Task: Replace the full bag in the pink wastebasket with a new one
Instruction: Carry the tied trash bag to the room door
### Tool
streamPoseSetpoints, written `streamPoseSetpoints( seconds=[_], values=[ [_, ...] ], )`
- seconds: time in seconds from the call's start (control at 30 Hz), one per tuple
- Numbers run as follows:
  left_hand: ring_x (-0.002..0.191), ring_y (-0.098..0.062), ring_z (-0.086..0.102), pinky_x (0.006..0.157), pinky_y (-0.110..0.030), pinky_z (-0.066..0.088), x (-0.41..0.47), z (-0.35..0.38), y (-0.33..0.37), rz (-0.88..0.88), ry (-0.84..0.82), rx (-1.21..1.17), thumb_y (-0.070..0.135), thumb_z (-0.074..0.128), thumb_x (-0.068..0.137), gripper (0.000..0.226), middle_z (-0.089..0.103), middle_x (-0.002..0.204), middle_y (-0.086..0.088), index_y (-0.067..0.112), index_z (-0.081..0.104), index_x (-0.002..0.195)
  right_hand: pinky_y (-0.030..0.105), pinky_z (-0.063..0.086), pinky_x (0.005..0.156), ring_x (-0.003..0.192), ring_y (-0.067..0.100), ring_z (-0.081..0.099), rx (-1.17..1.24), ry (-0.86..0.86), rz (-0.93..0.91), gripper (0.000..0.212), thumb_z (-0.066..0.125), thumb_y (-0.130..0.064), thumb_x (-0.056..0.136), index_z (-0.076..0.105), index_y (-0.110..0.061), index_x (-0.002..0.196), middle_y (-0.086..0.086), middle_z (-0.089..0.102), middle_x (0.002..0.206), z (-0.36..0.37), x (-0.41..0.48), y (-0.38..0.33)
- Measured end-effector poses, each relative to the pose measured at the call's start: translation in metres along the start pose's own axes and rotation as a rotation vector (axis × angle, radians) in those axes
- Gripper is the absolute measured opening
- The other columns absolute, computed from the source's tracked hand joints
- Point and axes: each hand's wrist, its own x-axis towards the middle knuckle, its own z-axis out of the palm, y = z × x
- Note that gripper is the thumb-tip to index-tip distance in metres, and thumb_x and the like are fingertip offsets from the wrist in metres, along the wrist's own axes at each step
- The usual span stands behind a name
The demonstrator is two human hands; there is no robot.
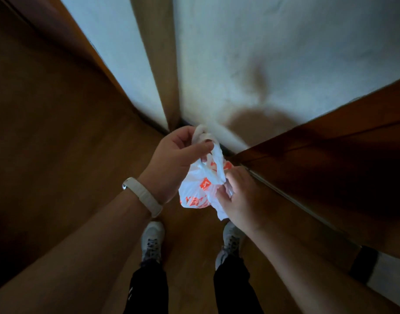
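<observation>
While left grip (174, 162) and right grip (244, 198) pinch bag (194, 191) | wooden floor (92, 166) | white wall (273, 53)

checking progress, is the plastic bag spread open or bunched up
Bunched up: the plastic bag hangs crumpled between left hand and right hand, both gripping it.

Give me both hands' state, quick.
Left hand: grips the white plastic bag by its handles.
Right hand: pinches the same bag lower down.

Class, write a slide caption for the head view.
Over a wooden floor, the left hand and right hand grip a white plastic bag with orange print.
</observation>
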Motion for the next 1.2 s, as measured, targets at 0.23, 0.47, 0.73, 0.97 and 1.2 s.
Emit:
streamPoseSetpoints(
  seconds=[0.23, 0.47, 0.73, 0.97, 1.2],
  values=[
    [0.067, -0.019, 0.058, 0.068, -0.031, 0.050, 0.068, -0.017, -0.109, -0.047, -0.074, -0.028, 0.008, 0.064, 0.082, 0.005, 0.061, 0.070, -0.006, 0.007, 0.059, 0.081, 0.017, 0.038, 0.066, 0.083, 0.017, 0.055, -0.056, -0.058, -0.027, 0.019, 0.057, -0.023, 0.084, 0.047, -0.012, 0.095, 0.009, 0.057, 0.093, 0.104, 0.006, 0.087],
    [0.078, -0.028, 0.058, 0.078, -0.039, 0.049, 0.117, -0.050, -0.193, -0.098, -0.128, 0.068, 0.005, 0.068, 0.079, 0.007, 0.062, 0.078, -0.011, 0.007, 0.061, 0.082, 0.024, 0.035, 0.061, 0.083, 0.027, 0.060, -0.120, -0.161, 0.019, 0.026, 0.064, -0.017, 0.086, 0.058, -0.004, 0.108, 0.015, 0.059, 0.102, 0.191, 0.020, 0.143],
    [0.093, -0.039, 0.063, 0.095, -0.061, 0.048, 0.169, -0.088, -0.235, -0.147, -0.067, 0.307, 0.021, 0.072, 0.079, 0.007, 0.068, 0.089, -0.013, 0.018, 0.069, 0.084, 0.031, 0.046, 0.052, 0.077, 0.027, 0.062, -0.186, -0.174, -0.038, 0.026, 0.065, -0.020, 0.086, 0.059, -0.006, 0.108, 0.012, 0.060, 0.098, 0.259, 0.054, 0.177],
    [0.079, -0.013, 0.068, 0.068, -0.025, 0.054, 0.195, -0.115, -0.259, -0.207, 0.017, 0.520, 0.024, 0.064, 0.091, 0.016, 0.072, 0.094, 0.003, 0.019, 0.066, 0.107, 0.029, 0.051, 0.061, 0.090, 0.021, 0.059, -0.270, -0.236, 0.057, 0.033, 0.055, -0.034, 0.092, 0.053, -0.014, 0.118, 0.008, 0.055, 0.106, 0.273, 0.067, 0.192],
    [0.107, -0.013, 0.061, 0.090, -0.041, 0.054, 0.185, -0.110, -0.233, -0.204, 0.056, 0.646, 0.041, 0.075, 0.076, 0.057, 0.060, 0.119, 0.008, 0.035, 0.045, 0.125, 0.039, 0.053, 0.073, 0.099, 0.023, 0.055, -0.255, -0.307, 0.011, 0.042, 0.059, -0.032, 0.088, 0.049, -0.019, 0.127, 0.006, 0.053, 0.116, 0.213, 0.075, 0.169]
  ],
)
